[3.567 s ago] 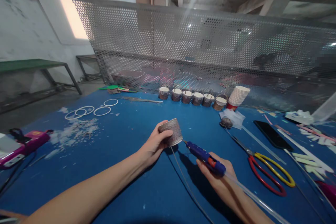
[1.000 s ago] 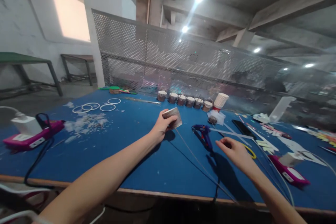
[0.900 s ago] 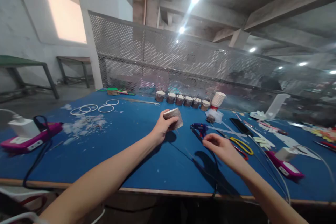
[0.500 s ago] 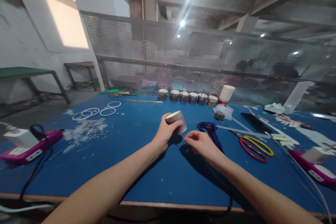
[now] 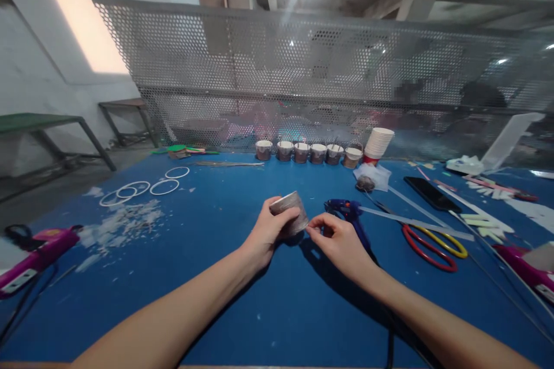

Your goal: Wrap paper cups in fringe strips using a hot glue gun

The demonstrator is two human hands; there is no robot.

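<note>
My left hand (image 5: 270,228) is closed around a small paper cup (image 5: 291,210), which has a grey-brown wrapping and is tilted above the table. Thumb and fingertips of my right hand (image 5: 331,236) pinch together at the cup's lower right edge. What they hold is very fine; it looks like a thin strand, mostly hidden by the fingers. Just beyond the right hand lies a blue glue gun (image 5: 346,207). Farther back, a small brown ball of yarn (image 5: 365,184) rests by a crumpled plastic bag (image 5: 381,177).
Several wrapped cups (image 5: 302,153) line the back edge beside a stack of white cups (image 5: 379,143). Scissors (image 5: 428,248) and a black phone (image 5: 431,193) lie right. White rings (image 5: 164,187), scraps (image 5: 125,225) and a purple power strip (image 5: 38,256) are left.
The cup has tipped so its rim now slants up to the right and its inside is turned away. My right hand has come closer to its lower edge. The camera view has shifted.
</note>
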